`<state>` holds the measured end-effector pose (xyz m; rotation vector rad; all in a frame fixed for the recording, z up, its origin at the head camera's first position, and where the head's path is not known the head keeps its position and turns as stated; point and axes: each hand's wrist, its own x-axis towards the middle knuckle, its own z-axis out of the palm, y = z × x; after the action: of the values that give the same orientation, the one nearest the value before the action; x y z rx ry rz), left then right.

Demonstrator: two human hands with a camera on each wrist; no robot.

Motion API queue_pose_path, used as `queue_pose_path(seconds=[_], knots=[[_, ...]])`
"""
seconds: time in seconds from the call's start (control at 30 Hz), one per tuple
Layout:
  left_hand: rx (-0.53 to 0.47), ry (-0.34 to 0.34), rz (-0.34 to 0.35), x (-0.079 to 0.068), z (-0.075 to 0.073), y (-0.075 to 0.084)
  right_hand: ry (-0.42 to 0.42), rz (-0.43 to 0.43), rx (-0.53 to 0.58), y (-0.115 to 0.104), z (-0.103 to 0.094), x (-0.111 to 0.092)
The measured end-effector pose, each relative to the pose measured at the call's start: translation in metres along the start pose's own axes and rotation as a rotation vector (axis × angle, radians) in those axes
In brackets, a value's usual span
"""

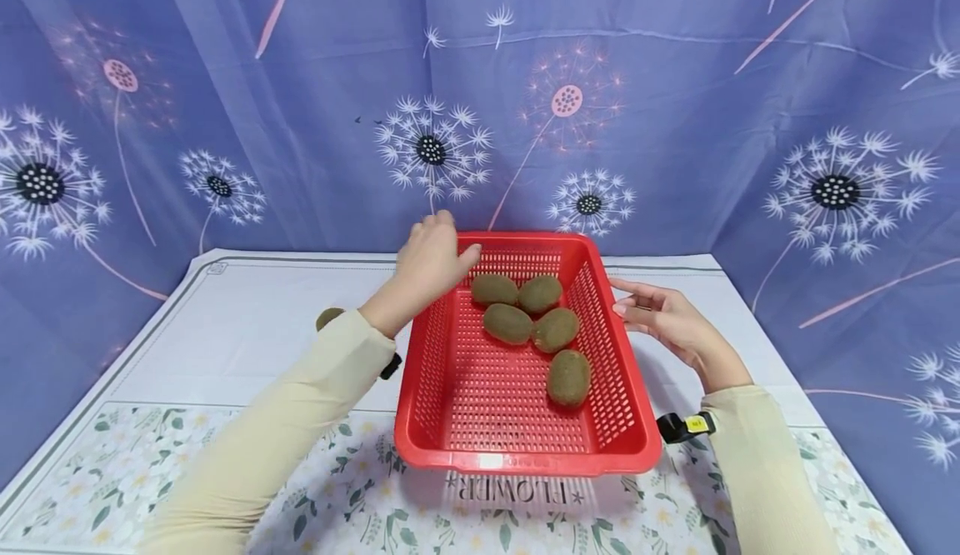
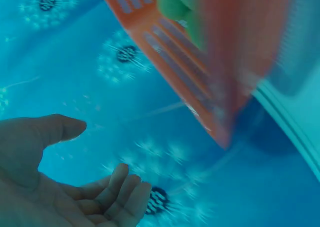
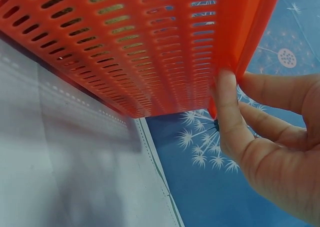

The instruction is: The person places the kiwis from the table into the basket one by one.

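A red plastic basket (image 1: pixel 517 405) with slotted walls stands in front of me, with several brown kiwis (image 1: pixel 508 323) lying in its far and right parts. My left hand (image 1: pixel 433 259) is over its far left corner in the head view. In the left wrist view, the left hand's fingers are loosely bent and hold nothing, apart from the basket. At the right side, my right hand (image 1: pixel 671 326) pinches the rim's lip between thumb (image 3: pixel 230 102) and forefinger. Another kiwi (image 1: pixel 330 317) sits outside the basket, partly hidden by my left forearm.
The table has a white mat (image 1: pixel 247 338) at the back and a floral cloth (image 1: pixel 150 463) with "FLOWER" lettering at the front. A blue dandelion-print curtain (image 1: pixel 315 122) rises behind the table and at both sides.
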<state>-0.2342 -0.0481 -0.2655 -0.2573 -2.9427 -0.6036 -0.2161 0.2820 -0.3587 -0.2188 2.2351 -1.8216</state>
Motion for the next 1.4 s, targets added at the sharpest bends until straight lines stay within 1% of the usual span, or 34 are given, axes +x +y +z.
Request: queue_pose_path(seconds=[0.1, 0.17, 0.23, 0.33, 0.43, 0.57, 0.63, 0.7, 0.8, 0.87, 0.93, 1.17, 1.3, 1.4], knots=[[0.011, 0.073, -0.006, -0.003, -0.002, -0.025, 0.002, 0.0, 0.005, 0.0, -0.001, 0.0], [0.023, 0.09, -0.002, -0.006, -0.002, -0.041, 0.002, 0.001, 0.011, -0.001, -0.001, 0.001], [0.048, 0.081, -0.015, -0.01, -0.001, -0.061, 0.002, 0.001, 0.016, -0.001, 0.0, 0.001], [0.097, 0.024, -0.06, -0.018, 0.002, -0.092, 0.001, -0.003, 0.018, 0.0, 0.0, 0.001], [0.125, -0.078, -0.137, -0.026, 0.003, -0.122, -0.001, -0.01, 0.02, 0.0, 0.001, 0.001], [0.116, -0.195, -0.239, -0.032, 0.005, -0.147, 0.004, -0.012, 0.031, 0.0, 0.0, 0.003], [0.115, -0.245, -0.268, -0.034, 0.007, -0.157, 0.009, -0.009, 0.035, 0.0, 0.0, 0.003], [0.113, -0.298, -0.287, -0.035, 0.01, -0.165, 0.01, -0.006, 0.037, 0.0, 0.0, 0.002], [0.138, -0.373, -0.275, -0.036, 0.013, -0.175, 0.012, -0.002, 0.037, 0.0, 0.0, 0.002], [0.155, -0.407, -0.26, -0.036, 0.016, -0.178, 0.013, 0.0, 0.038, 0.001, 0.0, 0.002], [0.165, -0.425, -0.245, -0.036, 0.017, -0.18, 0.015, 0.001, 0.033, 0.001, 0.0, 0.002], [0.138, -0.425, -0.222, -0.035, 0.021, -0.181, 0.015, 0.002, 0.023, 0.0, 0.001, 0.001], [0.133, -0.415, -0.237, -0.035, 0.023, -0.181, 0.007, 0.003, 0.016, 0.0, 0.001, 0.0], [0.12, -0.393, -0.247, -0.035, 0.024, -0.182, 0.006, -0.004, 0.02, 0.0, 0.001, 0.0]])
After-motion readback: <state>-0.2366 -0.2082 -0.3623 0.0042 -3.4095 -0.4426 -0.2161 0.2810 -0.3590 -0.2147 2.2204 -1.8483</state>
